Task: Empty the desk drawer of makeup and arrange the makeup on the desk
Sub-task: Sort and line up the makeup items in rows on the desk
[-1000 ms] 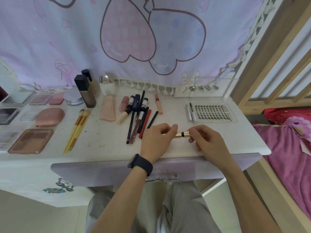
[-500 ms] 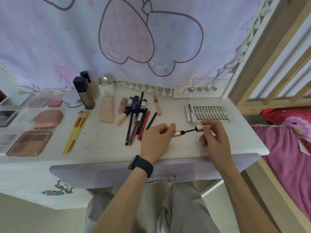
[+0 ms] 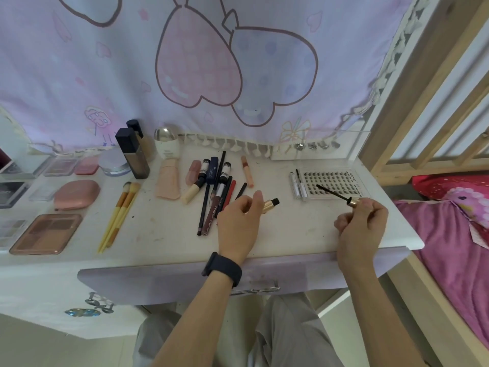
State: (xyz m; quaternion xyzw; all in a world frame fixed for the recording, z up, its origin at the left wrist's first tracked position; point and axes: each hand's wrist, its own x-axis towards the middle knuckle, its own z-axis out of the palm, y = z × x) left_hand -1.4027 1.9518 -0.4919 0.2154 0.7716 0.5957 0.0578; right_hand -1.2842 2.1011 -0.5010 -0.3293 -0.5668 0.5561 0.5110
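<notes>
A pastel curtain printed with large hearts [image 3: 185, 62] is hung across the back, from nine to two o'clock. Below it a white desk top [image 3: 304, 234] is spread, with a lilac drawer front [image 3: 158, 282] under its near edge at six o'clock. At eight o'clock a brown rectangular eyeshadow palette [image 3: 47, 233] is laid flat, and a pink rounded compact [image 3: 76, 194] is set just behind it. A clear tray of false-lash clusters [image 3: 341, 181] is placed at two o'clock. A dark square foundation bottle [image 3: 132, 157] is stood upright at eleven o'clock. Yellow-handled brushes [image 3: 119, 213] and a loose bunch of liner pencils and lip tubes [image 3: 217, 197] are laid between the palette and the hands.

A gold mascara tube [image 3: 270, 203] is gripped in the left hand [image 3: 238, 223], its open black neck pointed toward three o'clock, above the desk top. A black mascara wand [image 3: 333, 193] is pinched by its gold cap in the right hand [image 3: 362, 223] and held over the near edge of the tray, brush aimed toward ten o'clock.

Half a second earlier the brush was only partly drawn out; it has now been pulled fully clear, and the hands have been moved well apart.
</notes>
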